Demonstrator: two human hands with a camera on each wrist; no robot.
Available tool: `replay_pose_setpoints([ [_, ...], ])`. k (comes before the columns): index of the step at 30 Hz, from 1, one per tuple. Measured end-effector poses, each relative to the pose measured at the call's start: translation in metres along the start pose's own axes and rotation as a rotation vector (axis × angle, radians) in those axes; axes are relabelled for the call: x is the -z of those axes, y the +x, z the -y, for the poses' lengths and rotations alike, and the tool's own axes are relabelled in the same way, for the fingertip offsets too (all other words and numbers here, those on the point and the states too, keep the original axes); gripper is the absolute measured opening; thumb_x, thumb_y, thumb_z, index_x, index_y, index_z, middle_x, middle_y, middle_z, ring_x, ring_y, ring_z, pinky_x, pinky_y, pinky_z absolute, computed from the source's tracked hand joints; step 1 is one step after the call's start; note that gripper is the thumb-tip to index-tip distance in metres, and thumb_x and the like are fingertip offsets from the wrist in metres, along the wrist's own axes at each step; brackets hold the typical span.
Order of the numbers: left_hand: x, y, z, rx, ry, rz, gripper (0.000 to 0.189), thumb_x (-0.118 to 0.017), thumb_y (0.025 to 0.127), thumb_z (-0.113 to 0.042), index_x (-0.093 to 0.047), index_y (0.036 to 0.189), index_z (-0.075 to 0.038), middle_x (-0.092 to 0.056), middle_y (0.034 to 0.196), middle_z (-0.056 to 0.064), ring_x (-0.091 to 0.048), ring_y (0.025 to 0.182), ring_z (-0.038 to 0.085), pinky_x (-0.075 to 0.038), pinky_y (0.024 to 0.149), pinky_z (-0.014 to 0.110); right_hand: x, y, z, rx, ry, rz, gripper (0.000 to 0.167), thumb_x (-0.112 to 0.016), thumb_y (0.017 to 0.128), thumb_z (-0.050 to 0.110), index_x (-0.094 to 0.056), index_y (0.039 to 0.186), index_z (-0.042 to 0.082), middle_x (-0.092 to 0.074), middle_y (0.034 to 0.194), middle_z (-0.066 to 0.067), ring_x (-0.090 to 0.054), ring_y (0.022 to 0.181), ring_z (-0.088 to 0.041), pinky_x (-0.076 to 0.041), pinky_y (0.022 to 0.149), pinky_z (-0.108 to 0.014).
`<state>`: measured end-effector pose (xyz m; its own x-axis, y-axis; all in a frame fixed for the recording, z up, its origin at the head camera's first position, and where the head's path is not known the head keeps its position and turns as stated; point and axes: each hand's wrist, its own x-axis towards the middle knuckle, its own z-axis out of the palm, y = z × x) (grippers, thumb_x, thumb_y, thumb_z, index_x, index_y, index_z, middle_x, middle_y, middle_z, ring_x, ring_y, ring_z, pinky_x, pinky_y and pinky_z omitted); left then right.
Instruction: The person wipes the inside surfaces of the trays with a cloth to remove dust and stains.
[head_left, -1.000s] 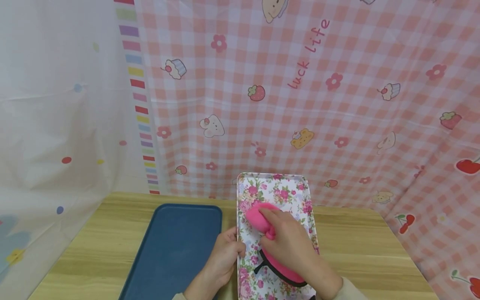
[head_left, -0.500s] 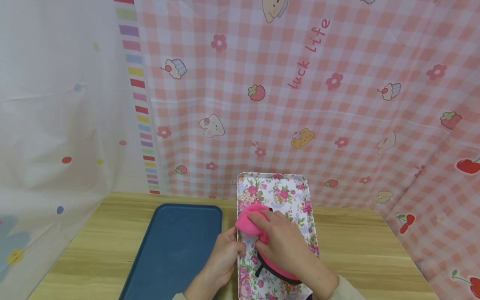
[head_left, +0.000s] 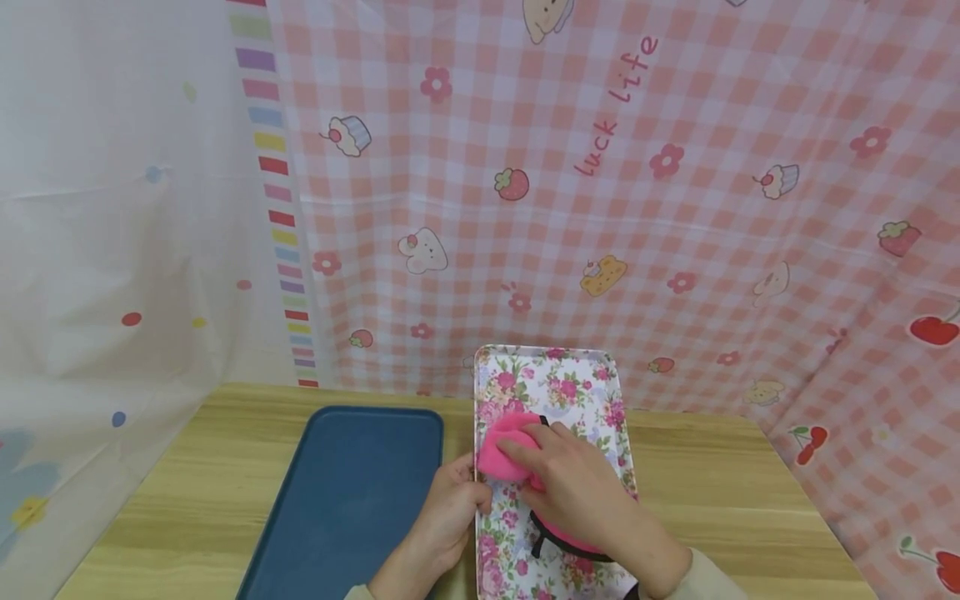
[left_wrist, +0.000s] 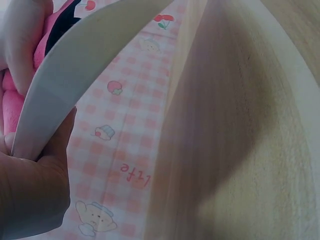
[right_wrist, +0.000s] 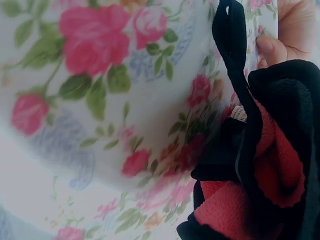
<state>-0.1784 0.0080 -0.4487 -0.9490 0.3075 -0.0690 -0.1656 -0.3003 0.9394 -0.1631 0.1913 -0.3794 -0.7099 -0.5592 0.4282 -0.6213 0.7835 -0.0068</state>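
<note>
In the head view a white tray with pink roses is held up at a tilt over the table. My left hand grips its left edge, thumb on the printed face. My right hand holds a bunched bright pink cloth against that face, close to the left edge. Black trim and a black hanging loop show on the cloth in the right wrist view. From the left wrist, the tray's plain pale back is seen, fingers of the left hand behind its rim.
A dark blue tray lies flat on the wood-grain table, left of the floral one. Behind the table hangs a pink checked curtain, with a white sheet on the left side.
My right hand slid the cloth left to the tray's edge, then slightly back to the right. The left hand and both trays stayed in place.
</note>
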Motion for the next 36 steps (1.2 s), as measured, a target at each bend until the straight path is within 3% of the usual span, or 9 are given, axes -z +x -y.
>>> replay_pose_setpoints([
  [5, 0.001, -0.001, 0.001, 0.009, -0.022, 0.024, 0.071, -0.049, 0.062, 0.011, -0.061, 0.132, 0.010, -0.075, 0.106, 0.010, -0.071, 0.093, 0.019, -0.054, 0.074, 0.027, 0.004, -0.008, -0.005, 0.017, -0.026, 0.020, 0.063, -0.081, 0.068, 0.008, -0.075, 0.130, 0.017, -0.072, 0.117, -0.010, -0.065, 0.092, -0.022, -0.056, 0.068, -0.032],
  [14, 0.001, -0.001, 0.000, 0.026, -0.026, 0.010, 0.077, -0.048, 0.062, 0.012, -0.055, 0.139, 0.012, -0.075, 0.113, 0.014, -0.071, 0.096, 0.019, -0.054, 0.074, 0.027, 0.008, -0.023, -0.020, -0.005, -0.038, 0.033, 0.060, -0.087, 0.071, 0.014, -0.075, 0.130, 0.016, -0.070, 0.122, -0.010, -0.068, 0.101, -0.025, -0.060, 0.075, -0.039],
  [23, 0.001, -0.001, 0.000, 0.022, -0.026, 0.003, 0.076, -0.047, 0.062, 0.012, -0.058, 0.136, 0.012, -0.073, 0.115, 0.013, -0.066, 0.097, 0.017, -0.049, 0.070, 0.026, 0.016, -0.036, -0.033, -0.160, -0.034, 0.069, 0.060, -0.091, 0.073, 0.020, -0.074, 0.131, 0.016, -0.068, 0.125, -0.013, -0.067, 0.109, -0.031, -0.060, 0.081, -0.043],
  [29, 0.001, 0.000, 0.000, 0.021, -0.021, -0.001, 0.073, -0.047, 0.061, 0.012, -0.060, 0.134, 0.011, -0.074, 0.111, 0.012, -0.065, 0.094, 0.017, -0.047, 0.069, 0.027, 0.017, -0.043, -0.042, -0.231, -0.016, 0.048, 0.064, -0.088, 0.072, 0.012, -0.072, 0.133, 0.013, -0.067, 0.127, -0.018, -0.066, 0.111, -0.033, -0.059, 0.077, -0.042],
  [36, 0.001, -0.001, 0.000, 0.023, -0.018, -0.007, 0.074, -0.047, 0.062, 0.012, -0.059, 0.135, 0.011, -0.074, 0.111, 0.012, -0.066, 0.095, 0.017, -0.048, 0.070, 0.027, 0.023, -0.049, -0.045, -0.373, 0.059, 0.058, 0.062, -0.080, 0.073, 0.011, -0.070, 0.135, 0.009, -0.065, 0.131, -0.020, -0.055, 0.089, -0.019, -0.043, 0.062, -0.029],
])
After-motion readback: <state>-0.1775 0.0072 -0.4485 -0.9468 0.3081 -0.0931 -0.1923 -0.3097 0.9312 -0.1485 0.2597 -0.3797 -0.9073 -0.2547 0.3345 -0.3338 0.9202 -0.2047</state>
